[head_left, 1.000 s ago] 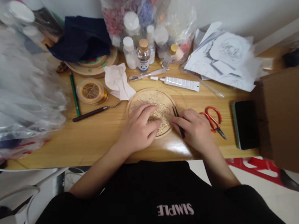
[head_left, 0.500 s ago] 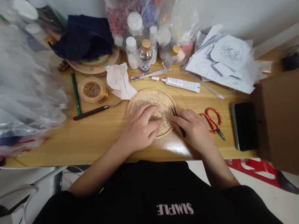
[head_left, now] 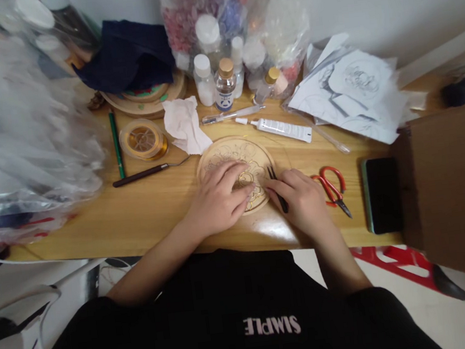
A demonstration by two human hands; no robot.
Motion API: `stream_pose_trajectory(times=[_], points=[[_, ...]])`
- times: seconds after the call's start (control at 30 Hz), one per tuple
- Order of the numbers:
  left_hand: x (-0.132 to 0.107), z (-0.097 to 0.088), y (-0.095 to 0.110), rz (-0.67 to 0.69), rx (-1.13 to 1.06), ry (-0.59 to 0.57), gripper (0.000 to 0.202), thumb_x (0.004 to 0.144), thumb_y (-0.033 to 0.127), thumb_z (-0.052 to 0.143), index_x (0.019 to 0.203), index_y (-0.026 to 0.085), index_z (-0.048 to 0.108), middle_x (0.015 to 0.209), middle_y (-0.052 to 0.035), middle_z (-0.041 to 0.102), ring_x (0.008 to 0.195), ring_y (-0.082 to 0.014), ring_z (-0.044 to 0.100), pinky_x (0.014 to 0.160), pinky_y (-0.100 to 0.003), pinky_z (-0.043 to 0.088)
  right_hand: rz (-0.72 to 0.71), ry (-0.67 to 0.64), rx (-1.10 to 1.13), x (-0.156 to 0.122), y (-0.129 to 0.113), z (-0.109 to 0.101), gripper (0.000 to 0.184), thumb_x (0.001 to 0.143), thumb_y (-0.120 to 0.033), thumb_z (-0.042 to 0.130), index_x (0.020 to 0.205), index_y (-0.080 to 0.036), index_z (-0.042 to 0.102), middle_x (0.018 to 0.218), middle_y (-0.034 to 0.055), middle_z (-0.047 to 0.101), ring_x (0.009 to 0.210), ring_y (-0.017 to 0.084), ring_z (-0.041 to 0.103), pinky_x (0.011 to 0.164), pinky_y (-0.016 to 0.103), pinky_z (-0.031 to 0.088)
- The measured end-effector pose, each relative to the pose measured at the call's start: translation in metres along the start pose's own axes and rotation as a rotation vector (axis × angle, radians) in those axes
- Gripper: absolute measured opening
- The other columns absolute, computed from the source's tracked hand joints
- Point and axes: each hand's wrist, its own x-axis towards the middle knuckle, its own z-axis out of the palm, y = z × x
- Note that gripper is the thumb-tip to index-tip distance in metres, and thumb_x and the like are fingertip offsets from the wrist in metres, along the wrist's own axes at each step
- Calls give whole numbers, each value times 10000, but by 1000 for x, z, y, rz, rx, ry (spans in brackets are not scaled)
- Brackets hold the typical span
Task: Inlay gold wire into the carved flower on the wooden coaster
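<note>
A round wooden disc (head_left: pixel 230 151) with a flower pattern in gold wire lies flat on the wooden table (head_left: pixel 156 205). My left hand (head_left: pixel 218 198) rests on the disc's near half, fingers curled and pressing down on the wire. My right hand (head_left: pixel 302 197) sits just right of the disc and grips black tweezers (head_left: pixel 276 187), whose tips reach onto the disc's right edge.
Red scissors (head_left: pixel 331 183) and a dark phone (head_left: pixel 381 194) lie to the right, beside a cardboard box (head_left: pixel 452 188). Behind the disc are a glue tube (head_left: pixel 280 129), a pen, bottles, a tissue (head_left: pixel 185 125), a gold wire spool (head_left: pixel 142 140) and paper drawings (head_left: pixel 353 96). Plastic bags (head_left: pixel 12 126) fill the left.
None of note: both hands stay on the disc, with only a slight shift of the tweezers and of the camera.
</note>
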Motion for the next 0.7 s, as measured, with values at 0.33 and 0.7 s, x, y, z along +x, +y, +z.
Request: stream_pose_trajectory(times=[0.33, 0.7], points=[[1, 0, 1, 10, 36, 4, 196, 892, 196, 581, 994, 156, 743, 1242, -158, 597, 1206, -316, 505, 994, -506, 482, 157, 142, 55, -19, -12, -1, 217, 886, -115, 549, 1057, -158, 676, 757, 26, 546, 729, 149, 501, 638, 270, 404], [1, 1, 2, -15, 23, -13, 216, 934, 230, 529, 1017, 165, 717, 1243, -138, 596, 1221, -288, 500, 1019, -495, 469, 253, 59, -38, -45, -37, 20, 538, 869, -52, 440, 1357, -266, 517, 853, 44, 431, 760, 179, 409, 677, 298, 409]])
